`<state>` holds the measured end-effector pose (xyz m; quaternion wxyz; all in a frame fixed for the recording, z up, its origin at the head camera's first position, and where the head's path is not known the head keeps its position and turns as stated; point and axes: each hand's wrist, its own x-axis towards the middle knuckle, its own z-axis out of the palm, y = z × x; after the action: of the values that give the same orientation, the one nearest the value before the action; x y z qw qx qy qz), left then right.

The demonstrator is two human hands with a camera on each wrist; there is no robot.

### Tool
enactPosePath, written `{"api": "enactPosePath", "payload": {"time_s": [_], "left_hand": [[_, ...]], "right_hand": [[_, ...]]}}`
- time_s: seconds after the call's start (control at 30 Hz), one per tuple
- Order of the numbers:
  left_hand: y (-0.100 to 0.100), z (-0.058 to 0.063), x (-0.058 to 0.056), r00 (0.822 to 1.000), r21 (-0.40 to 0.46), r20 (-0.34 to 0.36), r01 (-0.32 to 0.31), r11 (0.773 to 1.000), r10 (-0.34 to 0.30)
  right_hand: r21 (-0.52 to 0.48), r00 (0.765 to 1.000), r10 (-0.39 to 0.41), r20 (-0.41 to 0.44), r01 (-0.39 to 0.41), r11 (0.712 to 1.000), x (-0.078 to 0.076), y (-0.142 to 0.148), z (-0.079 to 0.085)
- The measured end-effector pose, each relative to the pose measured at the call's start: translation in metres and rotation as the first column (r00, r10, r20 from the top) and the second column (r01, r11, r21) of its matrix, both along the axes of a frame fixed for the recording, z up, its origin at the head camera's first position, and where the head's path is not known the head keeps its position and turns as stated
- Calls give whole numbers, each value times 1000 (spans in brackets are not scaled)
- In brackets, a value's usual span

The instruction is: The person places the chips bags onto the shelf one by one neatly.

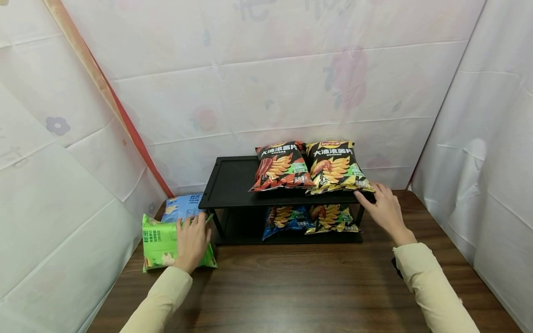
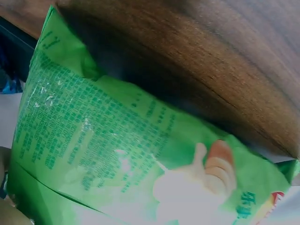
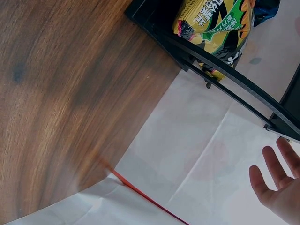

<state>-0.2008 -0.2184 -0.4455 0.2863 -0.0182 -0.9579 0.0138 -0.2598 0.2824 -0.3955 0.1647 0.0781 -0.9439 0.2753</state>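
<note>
My left hand (image 1: 192, 241) grips a bright green bag of potato chips (image 1: 160, 240) by its right side, left of the black two-tier shelf (image 1: 233, 185). In the left wrist view the bag's printed back fills much of the picture, with fingertips (image 2: 14, 213) at its edge. My right hand (image 1: 387, 210) is at the shelf's right end, thumb by the lower corner of a black-and-yellow chip bag (image 1: 333, 166) on the top tier. Its fingers (image 3: 274, 166) look fairly straight in the right wrist view. A black-and-red chip bag (image 1: 281, 166) lies beside that yellow one.
On the lower tier lie a blue chip bag (image 1: 287, 218) and another yellow one (image 1: 331, 217). A light blue bag (image 1: 183, 206) sits behind the green bag. The wooden table (image 1: 287, 286) is bounded by white patterned cloth (image 1: 270, 92) at the back and sides.
</note>
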Motion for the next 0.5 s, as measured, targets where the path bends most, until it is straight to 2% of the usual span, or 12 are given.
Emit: {"api": "enactPosePath", "payload": {"time_s": [0.23, 0.5], "left_hand": [[-5, 0, -9, 996, 34, 83, -27, 999, 24], [-10, 4, -11, 986, 116, 163, 1, 993, -20]], "right_hand": [[2, 1000, 3, -5, -3, 1000, 0, 0, 0], [5, 1000, 6, -15, -6, 1000, -1, 1, 0]]}}
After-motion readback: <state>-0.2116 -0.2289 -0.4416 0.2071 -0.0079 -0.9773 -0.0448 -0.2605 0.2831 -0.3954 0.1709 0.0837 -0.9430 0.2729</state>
